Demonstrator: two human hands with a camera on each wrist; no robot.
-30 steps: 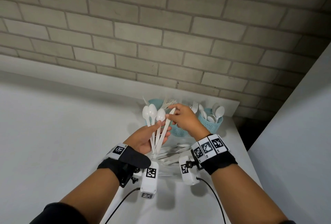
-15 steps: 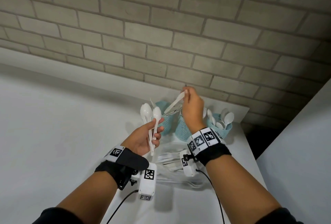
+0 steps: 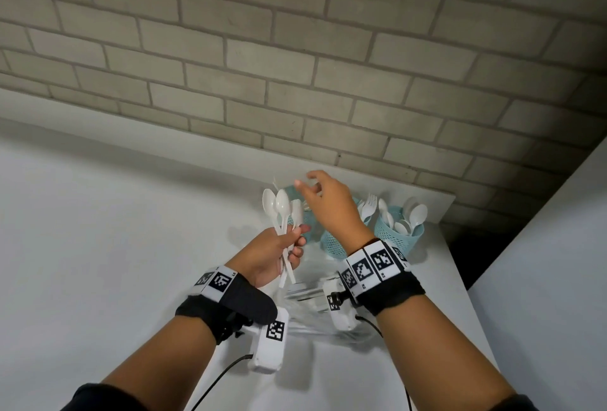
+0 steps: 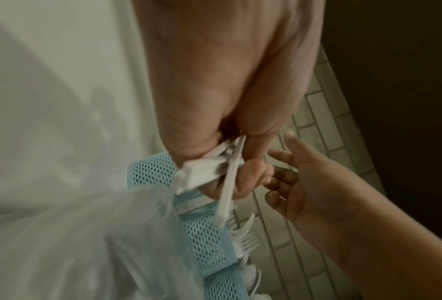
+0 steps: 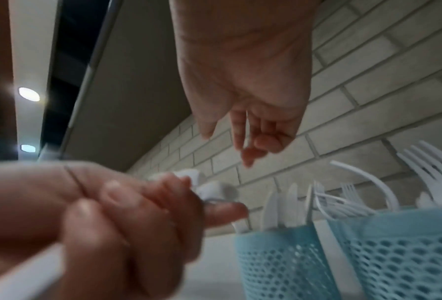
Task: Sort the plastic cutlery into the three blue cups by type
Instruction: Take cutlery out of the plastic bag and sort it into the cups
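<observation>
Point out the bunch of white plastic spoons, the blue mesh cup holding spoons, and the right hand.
Bunch of white plastic spoons [image 3: 281,205], head view, on a spoon bowl.
Blue mesh cup holding spoons [image 3: 399,238], head view, on its wall.
Right hand [image 3: 331,205], head view, on its back.

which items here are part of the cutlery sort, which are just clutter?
Part of the job:
- spoons held in the left hand
- right hand, empty
- knife cup
- fork cup
- spoon cup
- unsorted cutlery in a clear bag on the table

Not involved:
- brick wall
</observation>
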